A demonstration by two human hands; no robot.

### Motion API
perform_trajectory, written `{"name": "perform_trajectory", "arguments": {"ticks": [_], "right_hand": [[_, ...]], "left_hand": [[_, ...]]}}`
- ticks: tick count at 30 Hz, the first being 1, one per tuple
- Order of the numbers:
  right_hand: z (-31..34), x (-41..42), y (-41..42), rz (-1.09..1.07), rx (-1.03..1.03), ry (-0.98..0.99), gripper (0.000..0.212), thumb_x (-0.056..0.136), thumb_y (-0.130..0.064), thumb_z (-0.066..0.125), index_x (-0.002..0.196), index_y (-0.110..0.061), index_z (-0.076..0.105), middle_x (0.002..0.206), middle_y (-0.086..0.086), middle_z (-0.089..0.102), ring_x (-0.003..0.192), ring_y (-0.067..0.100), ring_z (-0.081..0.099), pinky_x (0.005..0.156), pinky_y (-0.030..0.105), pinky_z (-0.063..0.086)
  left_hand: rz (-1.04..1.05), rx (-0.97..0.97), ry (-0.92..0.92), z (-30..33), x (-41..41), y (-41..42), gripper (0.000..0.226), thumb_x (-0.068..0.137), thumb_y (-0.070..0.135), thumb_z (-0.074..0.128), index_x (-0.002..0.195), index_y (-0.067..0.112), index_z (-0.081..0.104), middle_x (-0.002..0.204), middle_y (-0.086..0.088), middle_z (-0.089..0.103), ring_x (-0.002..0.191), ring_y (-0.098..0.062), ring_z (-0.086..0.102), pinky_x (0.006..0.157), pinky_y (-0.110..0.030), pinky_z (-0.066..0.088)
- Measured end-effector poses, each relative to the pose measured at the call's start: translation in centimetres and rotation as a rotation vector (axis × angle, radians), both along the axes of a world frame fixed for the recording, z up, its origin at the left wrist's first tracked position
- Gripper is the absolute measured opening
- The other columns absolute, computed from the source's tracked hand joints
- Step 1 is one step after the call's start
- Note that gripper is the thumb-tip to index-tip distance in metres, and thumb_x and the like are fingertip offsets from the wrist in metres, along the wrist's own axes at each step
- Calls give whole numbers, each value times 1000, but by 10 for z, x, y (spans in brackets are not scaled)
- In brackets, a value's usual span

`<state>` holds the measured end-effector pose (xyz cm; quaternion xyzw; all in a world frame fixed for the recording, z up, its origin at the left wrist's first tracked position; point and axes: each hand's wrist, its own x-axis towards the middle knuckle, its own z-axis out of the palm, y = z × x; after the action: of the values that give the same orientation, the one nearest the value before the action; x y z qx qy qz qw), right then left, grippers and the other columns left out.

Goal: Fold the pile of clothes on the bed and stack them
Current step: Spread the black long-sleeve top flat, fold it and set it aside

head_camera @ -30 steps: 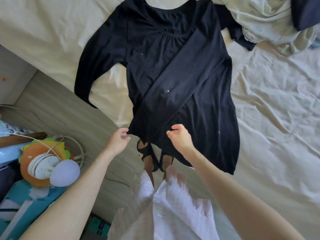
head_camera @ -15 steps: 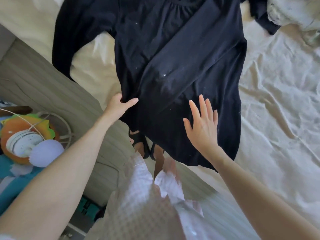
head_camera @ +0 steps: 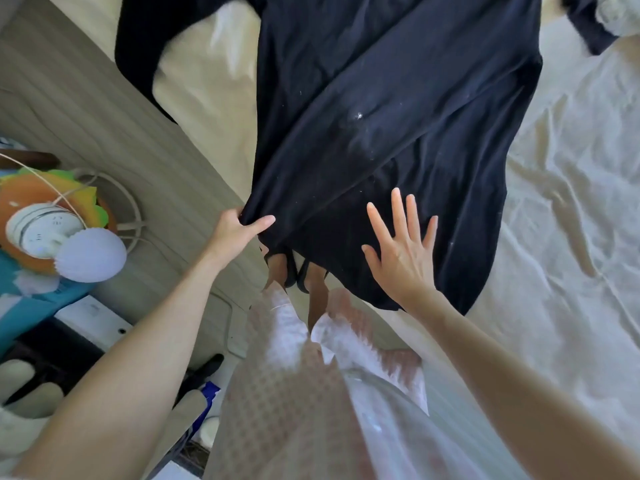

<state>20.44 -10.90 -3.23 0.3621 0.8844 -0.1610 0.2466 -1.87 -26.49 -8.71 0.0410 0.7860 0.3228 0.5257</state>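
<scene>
Across the bed (head_camera: 571, 237), my left hand (head_camera: 235, 233) now pinches the black top (head_camera: 398, 98) hem while my right hand (head_camera: 403, 252) has flattened wide on it, smoothing before folding.

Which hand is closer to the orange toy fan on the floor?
Left. The left hand grips the dark top's hem on the side toward the fan; the right hand lies flat on the top, farther away.

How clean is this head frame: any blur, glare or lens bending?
Head view: motion blur smears the black top at its upper-left sleeve; strong light washes out the bed sheet; wide-angle bending curves the bed edge; left hand and right hand are fairly sharp.
</scene>
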Motion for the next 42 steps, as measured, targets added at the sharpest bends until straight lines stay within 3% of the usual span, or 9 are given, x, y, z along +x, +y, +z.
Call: {"name": "perform_trajectory", "arguments": {"ticks": [5, 9, 12, 15, 19, 24, 34, 37, 42], "right_hand": [[1, -5, 2, 3, 58, 72, 68, 91, -35, 54, 150, -23, 23, 158, 13, 12, 146, 35, 7, 109, 64, 12], [-4, 2, 6, 49, -18, -134, 69, 95, -43, 45, 152, -26, 10, 160, 6, -7, 146, 29, -8, 114, 60, 7], [0, 0, 12, 84, -56, -198, 65, 97, -44, 43, 151, -25, 12, 159, 4, -11, 146, 27, -11, 114, 57, 7], [14, -16, 15, -30, -68, -113, 53, 98, -40, 42, 145, -19, 32, 159, 6, 12, 147, 24, 5, 115, 55, 10], [34, -48, 21, -32, 20, 59, 49, 98, -37, 43, 142, -15, 39, 151, 6, 34, 143, 22, 21, 115, 52, 14], [44, -108, 29, 67, 6, 112, 56, 98, -37, 42, 149, -19, 25, 158, 6, 18, 146, 23, 9, 115, 52, 11], [4, -188, 37, -25, -48, -8, 66, 98, -42, 40, 152, -27, 4, 160, 4, -6, 146, 27, -8, 113, 58, 10], [-4, -191, 34, -55, -72, -46, 68, 98, -41, 41, 152, -28, 1, 160, 2, -8, 146, 27, -10, 113, 58, 6], [-9, -194, 39, -76, -110, -71, 67, 98, -37, 42, 152, -30, 3, 160, 0, -8, 146, 26, -11, 114, 58, 7]], "left_hand": [[-45, 91, 284, 2, 15, -17, 8, 92, 31, 58, 89, 24, 56, 77, 19, 59, 72, 11, 57, 58, -1, 37], [-56, 64, 392, -1, 22, -25, 13, 92, 26, 58, 86, 17, 51, 71, 10, 55, 65, -7, 52, 54, -11, 34], [-122, -79, 316, -4, 17, -25, 10, 92, 21, 58, 90, 16, 49, 80, -1, 56, 74, -22, 54, 65, -25, 38], [-156, -230, 22, 4, 6, -25, 14, 93, 15, 56, 105, 13, 48, 85, -4, 55, 72, -24, 60, 57, -34, 51], [-252, -240, 54, 27, -28, -24, 26, 95, 20, 52, 120, 15, 48, 104, -8, 57, 89, -27, 60, 75, -37, 51], [-287, -201, 220, 48, -95, -5, 29, 97, 21, 49, 126, 16, 49, 120, -4, 58, 97, -16, 50, 82, -30, 37], [-240, -20, 581, 43, -238, 89, 52, 96, 19, 51, 143, 8, 32, 144, -13, 34, 128, -28, 42, 104, -34, 34], [-204, -23, 508, 34, -261, 115, 50, 95, 21, 52, 141, 9, 35, 141, -10, 41, 128, -25, 42, 100, -29, 33], [-302, -111, 277, 14, -282, 107, 35, 90, 22, 60, 123, 12, 53, 118, -3, 58, 105, -22, 54, 85, -31, 41]]}}
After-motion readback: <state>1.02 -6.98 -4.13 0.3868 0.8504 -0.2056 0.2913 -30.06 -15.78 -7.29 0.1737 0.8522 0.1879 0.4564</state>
